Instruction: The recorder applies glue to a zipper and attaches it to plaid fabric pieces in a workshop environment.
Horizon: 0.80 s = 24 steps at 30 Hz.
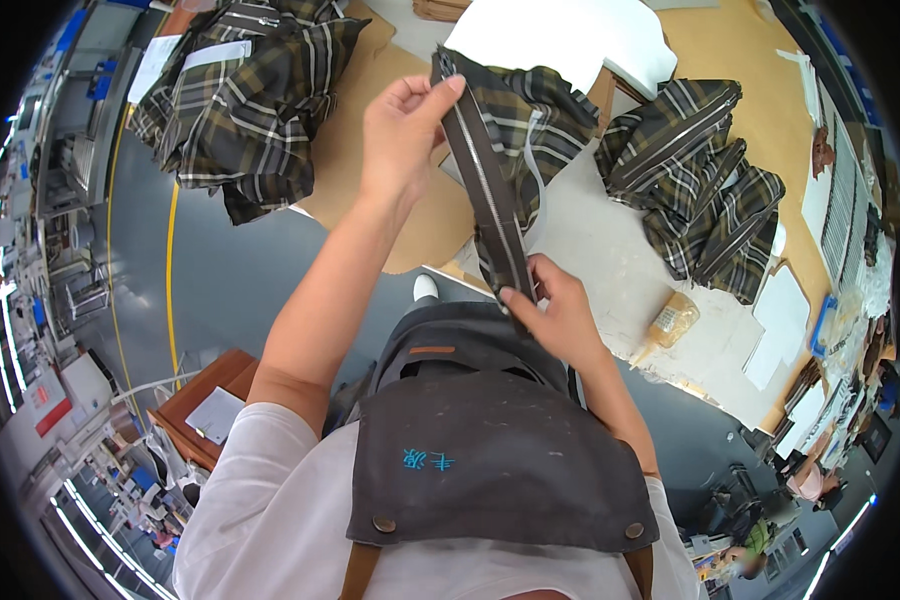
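A dark zipper strip with a pale metal tooth line is stretched between my hands, running from upper left to lower right. My left hand pinches its far end, thumb on top. Lower down, my right hand is closed on the near end, thumb pressed on the tape. Dark plaid fabric with white and olive lines hangs beside the strip and spreads over the table behind it; whether the two are joined I cannot tell. A light grey narrow strip curves down over that fabric.
Plaid pieces with zippers lie on the right of the table. A larger plaid heap sits at the left. A yellowish glue bottle lies near the front edge. White sheets and brown paper cover parts of the top.
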Each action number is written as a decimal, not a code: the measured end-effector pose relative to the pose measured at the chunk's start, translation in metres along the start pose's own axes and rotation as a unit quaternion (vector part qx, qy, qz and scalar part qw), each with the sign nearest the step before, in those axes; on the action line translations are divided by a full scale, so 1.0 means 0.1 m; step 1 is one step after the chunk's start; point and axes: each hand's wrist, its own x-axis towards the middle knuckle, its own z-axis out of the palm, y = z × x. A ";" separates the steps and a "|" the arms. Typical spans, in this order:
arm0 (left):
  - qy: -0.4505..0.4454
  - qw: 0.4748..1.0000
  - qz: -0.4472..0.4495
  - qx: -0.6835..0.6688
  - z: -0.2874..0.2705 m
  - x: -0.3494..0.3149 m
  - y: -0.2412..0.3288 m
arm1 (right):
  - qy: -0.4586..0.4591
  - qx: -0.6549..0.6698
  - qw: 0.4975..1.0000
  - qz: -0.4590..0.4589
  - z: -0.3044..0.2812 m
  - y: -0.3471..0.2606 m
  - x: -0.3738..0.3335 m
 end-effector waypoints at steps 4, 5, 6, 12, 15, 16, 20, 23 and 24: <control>-0.004 1.000 0.004 0.013 -0.10 0.15 0.02 | -0.057 0.129 0.988 0.063 0.05 -0.06 0.02; -0.001 1.000 0.001 0.014 -0.13 0.19 -0.04 | -0.069 0.111 0.988 0.085 0.04 0.03 0.10; -0.015 0.999 -0.040 -0.015 -0.17 0.24 -0.12 | -0.072 0.111 0.987 0.087 0.04 0.04 0.17; -0.027 0.991 -0.121 0.052 -0.27 -0.11 -0.40 | -0.051 0.261 0.959 0.097 0.07 0.04 0.46; -0.034 0.988 -0.118 0.090 -0.33 -0.43 -0.42 | -0.052 0.295 0.949 0.100 0.07 0.00 0.53; -0.025 0.988 -0.110 0.108 -0.34 -0.54 -0.41 | -0.048 0.304 0.946 0.103 0.06 -0.02 0.54; -0.066 0.974 -0.145 0.163 -0.43 -0.92 -0.40 | -0.043 0.302 0.948 0.094 0.09 -0.06 0.58; -0.078 0.976 -0.093 0.181 -0.38 -1.18 -0.39 | -0.016 0.296 0.950 0.096 0.16 -0.05 0.61; -0.098 0.976 -0.042 0.187 -0.37 -1.25 -0.39 | -0.015 0.297 0.950 0.096 0.17 -0.05 0.61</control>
